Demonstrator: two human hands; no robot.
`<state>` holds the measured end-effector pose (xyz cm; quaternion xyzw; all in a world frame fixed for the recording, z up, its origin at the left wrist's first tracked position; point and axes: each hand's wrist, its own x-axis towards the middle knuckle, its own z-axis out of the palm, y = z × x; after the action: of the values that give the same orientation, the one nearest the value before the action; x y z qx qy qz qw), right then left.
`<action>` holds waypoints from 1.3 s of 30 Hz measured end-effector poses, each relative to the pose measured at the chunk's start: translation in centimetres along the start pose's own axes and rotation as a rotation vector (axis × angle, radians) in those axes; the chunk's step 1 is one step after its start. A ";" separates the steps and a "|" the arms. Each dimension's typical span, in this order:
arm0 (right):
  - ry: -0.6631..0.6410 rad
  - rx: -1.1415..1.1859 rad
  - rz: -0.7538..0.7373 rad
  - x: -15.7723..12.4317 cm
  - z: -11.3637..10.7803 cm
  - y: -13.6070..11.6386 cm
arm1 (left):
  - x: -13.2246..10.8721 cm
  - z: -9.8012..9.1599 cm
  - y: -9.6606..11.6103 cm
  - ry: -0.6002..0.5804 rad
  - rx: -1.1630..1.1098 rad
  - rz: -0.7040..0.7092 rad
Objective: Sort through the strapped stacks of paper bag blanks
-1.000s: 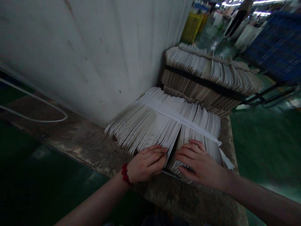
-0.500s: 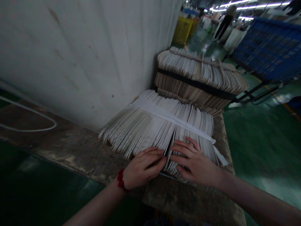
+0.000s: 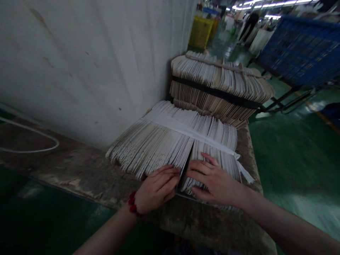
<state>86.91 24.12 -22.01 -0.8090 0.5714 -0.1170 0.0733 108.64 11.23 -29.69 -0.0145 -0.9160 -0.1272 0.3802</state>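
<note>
A bundle of white flat sheets (image 3: 159, 145), tied by a white band (image 3: 186, 131), lies on a worn bench (image 3: 87, 166). My left hand (image 3: 156, 189), with a red bead bracelet at the wrist, rests on the near edges of the sheets, fingers bent against them. My right hand (image 3: 212, 179) lies flat on the sheets just to the right, fingers spread. A dark gap in the bundle (image 3: 184, 170) runs between the two hands.
A second, browner bundle with a black strap (image 3: 217, 88) stands behind the first. A white wall (image 3: 92, 63) rises on the left. A blue crate cart (image 3: 300, 49) and yellow bins (image 3: 200, 32) stand on the green floor (image 3: 292, 159). A white cable (image 3: 32, 148) lies at the left.
Both hands stay at the gap in the white bundle, with little shift against it. The view has drifted, so everything sits slightly further left and up.
</note>
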 end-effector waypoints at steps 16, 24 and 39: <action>0.052 -0.036 -0.012 -0.3 0.1 0.3 | 0.8 -0.9 0.2 -0.068 0.019 -0.004; 0.031 -0.027 -0.020 -0.4 0.1 0.3 | 0.9 -0.9 0.4 -0.061 0.021 -0.034; -0.118 -0.071 -0.119 3.3 -0.8 0.0 | 3.4 -3.4 -0.4 -0.248 0.089 -0.048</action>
<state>87.75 21.01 -20.84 -0.8491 0.5208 -0.0528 0.0710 108.55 9.80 -25.10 0.0089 -0.9608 -0.0926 0.2610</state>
